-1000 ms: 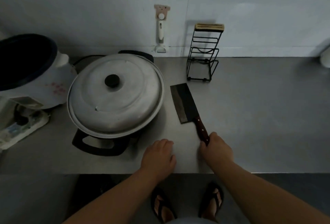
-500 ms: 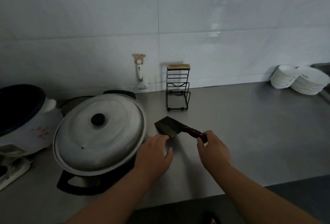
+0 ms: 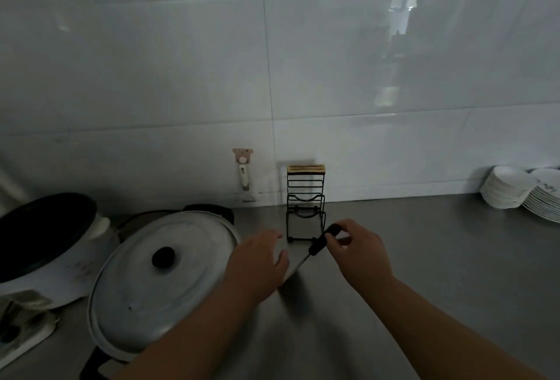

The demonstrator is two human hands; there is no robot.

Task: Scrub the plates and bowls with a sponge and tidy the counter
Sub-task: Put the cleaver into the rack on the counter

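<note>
Cleaver handle (image 3: 323, 239) in tight right grip (image 3: 360, 251); left grip (image 3: 257, 261) slack, fingers spread, beside it.

The grey steel counter (image 3: 424, 273) carries a white rice cooker (image 3: 60, 258) at its left end, a black burner (image 3: 92, 366) bearing a wide lidded pan (image 3: 157, 288) beside it, a black wire rack (image 3: 305, 207) against the wall, and stacked white bowls (image 3: 503, 188) and plates (image 3: 545, 202) at the far right.

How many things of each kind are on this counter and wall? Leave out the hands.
Cooking vessels: 2 (rice cooker, lidded pan)
Dish stacks: 2 (bowls, plates)
Knife: 1
Knife rack: 1
Peeler: 1
Total: 7
Unclear white item, lower left: not counted.
</note>
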